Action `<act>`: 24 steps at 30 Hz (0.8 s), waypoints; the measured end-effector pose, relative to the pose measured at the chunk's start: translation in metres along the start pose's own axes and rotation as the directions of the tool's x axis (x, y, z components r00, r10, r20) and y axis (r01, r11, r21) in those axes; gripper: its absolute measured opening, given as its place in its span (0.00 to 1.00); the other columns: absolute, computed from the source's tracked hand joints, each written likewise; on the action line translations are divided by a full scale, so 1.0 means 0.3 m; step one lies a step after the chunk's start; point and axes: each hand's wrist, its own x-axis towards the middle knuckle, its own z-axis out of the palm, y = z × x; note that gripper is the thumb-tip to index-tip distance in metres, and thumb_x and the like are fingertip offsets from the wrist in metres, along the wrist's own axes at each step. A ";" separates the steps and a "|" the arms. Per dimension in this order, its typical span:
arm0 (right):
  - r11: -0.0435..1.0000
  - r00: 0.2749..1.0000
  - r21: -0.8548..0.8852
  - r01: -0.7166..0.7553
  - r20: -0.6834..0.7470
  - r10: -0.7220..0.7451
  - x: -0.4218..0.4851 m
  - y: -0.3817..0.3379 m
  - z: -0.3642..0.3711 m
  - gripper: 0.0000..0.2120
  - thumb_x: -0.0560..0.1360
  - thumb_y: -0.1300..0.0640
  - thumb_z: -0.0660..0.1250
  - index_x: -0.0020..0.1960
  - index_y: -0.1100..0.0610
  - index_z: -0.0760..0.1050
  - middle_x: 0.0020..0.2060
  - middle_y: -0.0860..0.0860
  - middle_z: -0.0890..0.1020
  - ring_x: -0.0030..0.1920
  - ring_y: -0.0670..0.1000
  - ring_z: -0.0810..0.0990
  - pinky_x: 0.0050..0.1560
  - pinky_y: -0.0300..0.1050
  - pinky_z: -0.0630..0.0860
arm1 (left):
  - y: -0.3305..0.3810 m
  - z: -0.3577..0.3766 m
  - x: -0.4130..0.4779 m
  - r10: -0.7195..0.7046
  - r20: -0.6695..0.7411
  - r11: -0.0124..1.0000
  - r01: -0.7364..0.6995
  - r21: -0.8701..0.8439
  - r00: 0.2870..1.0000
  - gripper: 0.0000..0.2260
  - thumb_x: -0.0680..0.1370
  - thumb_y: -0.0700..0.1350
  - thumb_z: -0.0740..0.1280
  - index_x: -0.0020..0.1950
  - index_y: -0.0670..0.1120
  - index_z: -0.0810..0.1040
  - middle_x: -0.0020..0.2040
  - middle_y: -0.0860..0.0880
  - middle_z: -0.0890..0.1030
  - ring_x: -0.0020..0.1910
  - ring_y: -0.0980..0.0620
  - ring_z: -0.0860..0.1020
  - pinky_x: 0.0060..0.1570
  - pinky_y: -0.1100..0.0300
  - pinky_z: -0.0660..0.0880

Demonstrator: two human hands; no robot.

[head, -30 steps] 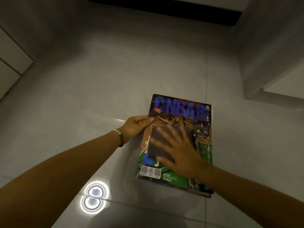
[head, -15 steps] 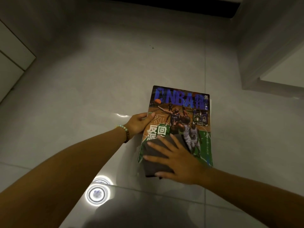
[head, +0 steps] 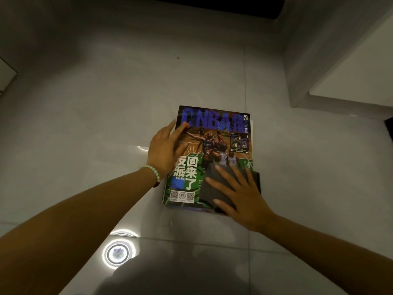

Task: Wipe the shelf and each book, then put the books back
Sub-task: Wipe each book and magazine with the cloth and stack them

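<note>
Rests flat left hand (head: 164, 150) on upper-left edge of magazine (head: 214, 124); presses cloth (head: 209, 185) onto its lower-right corner with spread right hand (head: 244, 202).

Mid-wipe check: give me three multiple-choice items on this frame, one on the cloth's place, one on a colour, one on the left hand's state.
1. Where on the magazine does the cloth lie?
A. upper left corner
B. lower right corner
C. underneath it

2. The cover's title letters are:
A. blue
B. yellow
C. white

3. The left hand is:
A. curled round the cloth
B. clenched in a fist
C. flat on the cover

Answers: B, the right hand presses it there; A, blue NBA lettering runs across the top; C, it rests outstretched on the upper left.
</note>
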 end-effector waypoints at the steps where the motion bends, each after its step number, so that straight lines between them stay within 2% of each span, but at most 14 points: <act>1: 0.992 0.993 0.048 -0.118 -0.011 0.119 -0.003 0.030 -0.006 0.26 0.80 0.35 0.42 0.76 0.40 0.52 0.77 0.48 0.52 0.77 0.57 0.45 0.73 0.66 0.45 | -0.004 0.002 0.006 0.090 0.030 0.992 -0.093 0.086 0.995 0.24 0.79 0.57 0.56 0.74 0.51 0.65 0.73 0.44 0.66 0.70 0.41 0.66 0.68 0.44 0.63; 3: 0.963 0.967 0.107 -0.249 -0.023 0.253 -0.008 0.044 -0.013 0.26 0.79 0.35 0.41 0.75 0.41 0.51 0.77 0.50 0.52 0.76 0.56 0.44 0.73 0.67 0.45 | -0.015 0.005 0.016 0.159 0.079 0.974 -0.170 0.148 0.984 0.25 0.78 0.58 0.51 0.69 0.47 0.72 0.70 0.44 0.70 0.68 0.40 0.68 0.68 0.43 0.62; 6: 0.988 0.988 0.036 -0.149 -0.043 0.150 -0.053 -0.012 0.000 0.25 0.81 0.37 0.42 0.76 0.42 0.52 0.77 0.50 0.54 0.76 0.57 0.46 0.73 0.60 0.44 | 0.018 0.004 0.042 0.170 0.029 0.967 -0.172 0.188 0.985 0.25 0.78 0.58 0.49 0.64 0.45 0.75 0.65 0.43 0.74 0.66 0.40 0.69 0.69 0.44 0.60; 9: 0.997 0.997 0.027 -0.075 -0.029 0.076 -0.053 -0.008 0.004 0.25 0.81 0.37 0.43 0.76 0.42 0.53 0.77 0.48 0.54 0.77 0.57 0.47 0.74 0.58 0.41 | 0.095 0.026 0.078 0.116 0.063 0.988 -0.121 0.099 0.991 0.25 0.79 0.56 0.47 0.71 0.48 0.69 0.72 0.46 0.68 0.74 0.44 0.59 0.73 0.50 0.48; 12: 0.986 0.988 0.069 -0.155 -0.008 0.156 0.086 0.084 -0.020 0.29 0.78 0.33 0.37 0.76 0.41 0.50 0.77 0.47 0.49 0.76 0.55 0.41 0.74 0.59 0.37 | 0.128 0.076 0.082 0.078 0.112 0.995 -0.085 0.061 0.991 0.26 0.79 0.57 0.42 0.76 0.53 0.57 0.77 0.49 0.57 0.77 0.48 0.49 0.72 0.56 0.39; 15: 0.965 0.969 0.089 -0.245 -0.019 0.248 0.200 0.149 -0.034 0.32 0.75 0.31 0.33 0.75 0.41 0.49 0.76 0.46 0.45 0.75 0.52 0.37 0.72 0.58 0.34 | 0.124 0.095 0.083 0.054 0.039 0.996 -0.056 0.069 0.998 0.25 0.80 0.56 0.43 0.74 0.51 0.63 0.75 0.49 0.62 0.76 0.48 0.54 0.73 0.55 0.44; 19: 0.984 0.981 0.032 -0.175 -0.079 0.177 0.171 0.131 -0.005 0.27 0.80 0.37 0.41 0.76 0.45 0.55 0.77 0.52 0.55 0.76 0.56 0.46 0.74 0.58 0.40 | 0.121 0.091 0.117 0.088 -0.040 0.992 -0.084 0.092 0.995 0.26 0.80 0.56 0.44 0.71 0.48 0.69 0.67 0.45 0.72 0.67 0.43 0.67 0.66 0.50 0.59; 21: 0.988 0.986 0.043 -0.151 -0.066 0.154 0.182 0.148 -0.009 0.27 0.80 0.36 0.41 0.76 0.43 0.54 0.77 0.51 0.56 0.76 0.57 0.47 0.74 0.58 0.42 | 0.117 0.096 0.121 0.120 -0.041 0.986 -0.114 0.123 0.992 0.25 0.80 0.56 0.46 0.71 0.47 0.70 0.67 0.44 0.72 0.66 0.43 0.67 0.67 0.49 0.61; 24: 0.977 0.978 0.077 -0.199 -0.050 0.203 0.308 0.212 -0.047 0.28 0.77 0.33 0.40 0.75 0.39 0.49 0.77 0.48 0.51 0.77 0.57 0.44 0.74 0.61 0.40 | 0.116 0.103 0.120 0.121 -0.020 0.986 -0.118 0.114 0.992 0.26 0.80 0.57 0.45 0.72 0.47 0.68 0.71 0.45 0.68 0.71 0.44 0.62 0.73 0.48 0.54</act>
